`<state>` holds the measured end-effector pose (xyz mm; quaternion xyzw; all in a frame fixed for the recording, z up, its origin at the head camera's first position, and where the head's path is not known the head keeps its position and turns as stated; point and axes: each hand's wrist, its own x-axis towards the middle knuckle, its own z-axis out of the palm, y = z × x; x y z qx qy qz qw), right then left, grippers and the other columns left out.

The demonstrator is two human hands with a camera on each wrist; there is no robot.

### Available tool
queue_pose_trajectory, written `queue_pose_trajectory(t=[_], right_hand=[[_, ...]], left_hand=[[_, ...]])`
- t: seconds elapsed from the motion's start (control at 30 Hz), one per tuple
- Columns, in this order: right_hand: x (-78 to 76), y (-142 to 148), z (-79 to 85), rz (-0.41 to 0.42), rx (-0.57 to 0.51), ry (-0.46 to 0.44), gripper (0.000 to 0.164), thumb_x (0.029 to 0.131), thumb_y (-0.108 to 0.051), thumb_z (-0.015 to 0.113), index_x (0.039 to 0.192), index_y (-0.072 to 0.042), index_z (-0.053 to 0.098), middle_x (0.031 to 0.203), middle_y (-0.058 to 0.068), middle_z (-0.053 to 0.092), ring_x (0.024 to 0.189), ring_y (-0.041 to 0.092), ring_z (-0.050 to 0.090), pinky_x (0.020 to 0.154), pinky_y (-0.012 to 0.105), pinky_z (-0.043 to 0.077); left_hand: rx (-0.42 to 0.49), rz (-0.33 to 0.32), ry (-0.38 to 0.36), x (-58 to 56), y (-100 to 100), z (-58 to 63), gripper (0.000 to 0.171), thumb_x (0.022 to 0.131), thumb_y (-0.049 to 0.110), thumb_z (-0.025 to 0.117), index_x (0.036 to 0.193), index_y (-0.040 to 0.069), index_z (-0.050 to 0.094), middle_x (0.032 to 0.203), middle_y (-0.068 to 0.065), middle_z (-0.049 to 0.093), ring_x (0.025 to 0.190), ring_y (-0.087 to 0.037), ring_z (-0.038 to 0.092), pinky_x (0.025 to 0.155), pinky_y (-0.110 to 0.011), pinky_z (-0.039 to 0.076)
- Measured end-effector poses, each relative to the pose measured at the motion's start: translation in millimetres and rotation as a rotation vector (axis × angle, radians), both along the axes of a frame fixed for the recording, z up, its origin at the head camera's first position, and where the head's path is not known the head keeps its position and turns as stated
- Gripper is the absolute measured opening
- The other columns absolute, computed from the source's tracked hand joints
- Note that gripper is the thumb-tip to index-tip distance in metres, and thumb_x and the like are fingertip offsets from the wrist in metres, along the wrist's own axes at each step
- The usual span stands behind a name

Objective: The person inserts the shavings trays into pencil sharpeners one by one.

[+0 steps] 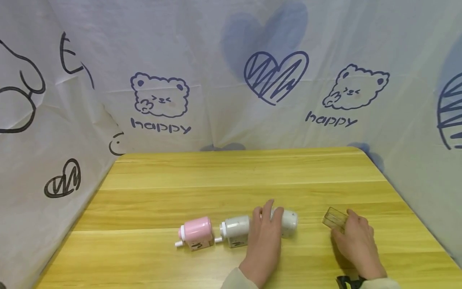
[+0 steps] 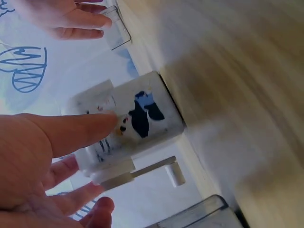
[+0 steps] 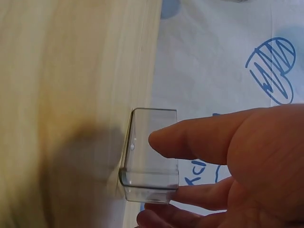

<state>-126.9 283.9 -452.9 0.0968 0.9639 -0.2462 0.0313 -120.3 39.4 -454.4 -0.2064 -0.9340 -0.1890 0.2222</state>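
Observation:
My left hand (image 1: pixel 265 237) grips a white hand-crank pencil sharpener (image 1: pixel 289 221), its thumb across the penguin-like picture and other fingers around the far side. In the left wrist view this sharpener (image 2: pixel 152 111) stands on the wood, its crank (image 2: pixel 154 168) sticking out along one side. To the right, my right hand (image 1: pixel 357 241) pinches a small clear plastic box (image 1: pixel 333 218), which looks like a shavings drawer, between thumb and fingers. The right wrist view has this box (image 3: pixel 154 142) close to the table surface, apart from the sharpener.
Left of my left hand lie a grey-white crank sharpener (image 1: pixel 236 228) and a pink one (image 1: pixel 198 230), side by side in a row. The wooden table (image 1: pixel 231 176) reaches back to a printed white cloth (image 1: pixel 216 60) that hangs behind and along the sides.

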Motion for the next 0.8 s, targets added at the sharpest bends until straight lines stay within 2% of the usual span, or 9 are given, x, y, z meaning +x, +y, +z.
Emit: queue_pose_trajectory(t=[0.07,0.17,0.23,0.3,0.37,0.47,0.53,0.67,0.8], right_hand=[[-0.1,-0.3,0.9,0.002,0.009,0.001,0.076,0.092,-0.028,0.052,0.139,0.020,0.016,0.129,0.049,0.026,0.115,0.063,0.026,0.095,0.068,0.027],[-0.6,-0.5,1.8,0.007,0.022,0.008,0.078,0.093,-0.033,0.054,0.138,0.020,0.020,0.126,0.047,0.031,0.111,0.062,0.032,0.090,0.066,0.033],[-0.7,-0.6,1.5,0.011,0.026,0.020,0.078,0.093,-0.035,0.056,0.136,0.020,0.023,0.123,0.046,0.034,0.108,0.059,0.038,0.086,0.064,0.037],[-0.9,-0.7,1.2,0.008,0.022,0.025,0.077,0.093,-0.036,0.057,0.136,0.019,0.026,0.120,0.045,0.037,0.103,0.054,0.043,0.082,0.061,0.040],[-0.6,-0.6,0.7,0.013,0.018,0.032,0.076,0.092,-0.037,0.059,0.134,0.019,0.030,0.118,0.043,0.041,0.101,0.050,0.046,0.081,0.059,0.042],[-0.2,-1.2,-0.4,0.040,0.003,0.048,0.074,0.089,-0.037,0.062,0.132,0.017,0.036,0.117,0.040,0.046,0.100,0.045,0.049,0.081,0.057,0.042],[0.0,-2.5,-1.2,0.074,-0.012,0.063,0.072,0.087,-0.036,0.064,0.130,0.016,0.040,0.116,0.037,0.051,0.101,0.043,0.051,0.082,0.056,0.043],[-1.3,-6.9,-2.4,0.143,-0.073,0.052,0.067,0.085,-0.028,0.067,0.131,0.014,0.041,0.112,0.028,0.056,0.096,0.034,0.056,0.080,0.048,0.047],[-3.3,-10.9,-2.2,0.167,-0.126,0.008,0.066,0.079,-0.018,0.069,0.132,0.011,0.042,0.111,0.021,0.057,0.094,0.026,0.056,0.077,0.042,0.049]], left_hand=[[0.006,-0.013,0.039,-0.2,-1.9,0.2,0.049,0.073,-0.002,0.068,0.117,0.014,0.053,0.131,-0.008,0.053,0.113,-0.026,0.048,0.093,-0.037,0.044],[0.055,-0.072,0.081,-0.7,-5.8,0.4,0.048,0.069,0.001,0.073,0.111,0.013,0.052,0.114,-0.003,0.061,0.106,-0.019,0.053,0.089,-0.031,0.045],[0.083,-0.112,0.089,0.8,-8.7,0.8,0.049,0.066,0.002,0.076,0.108,0.012,0.052,0.102,0.000,0.061,0.097,-0.015,0.055,0.085,-0.027,0.045],[0.109,-0.147,0.026,4.9,-12.5,3.1,0.048,0.067,0.005,0.077,0.108,0.012,0.052,0.099,0.001,0.059,0.093,-0.013,0.055,0.083,-0.024,0.045],[0.133,-0.181,-0.085,11.2,-18.2,7.1,0.047,0.071,0.011,0.078,0.111,0.012,0.052,0.103,0.000,0.059,0.094,-0.012,0.056,0.084,-0.024,0.045],[0.162,-0.216,-0.268,21.4,-30.4,15.6,0.045,0.079,0.018,0.074,0.118,0.013,0.052,0.112,0.000,0.058,0.103,-0.011,0.054,0.090,-0.026,0.044],[0.169,-0.249,-0.331,27.4,-41.3,20.5,0.047,0.083,0.021,0.070,0.125,0.013,0.050,0.119,-0.001,0.056,0.108,-0.012,0.052,0.094,-0.028,0.043],[0.146,-0.324,-0.322,35.3,-66.9,26.5,0.054,0.086,0.024,0.068,0.133,0.013,0.045,0.126,-0.003,0.054,0.114,-0.014,0.050,0.097,-0.031,0.042],[0.109,-0.375,-0.287,37.0,-89.1,25.9,0.057,0.083,0.025,0.071,0.132,0.012,0.047,0.124,-0.003,0.055,0.113,-0.015,0.051,0.095,-0.030,0.043]])
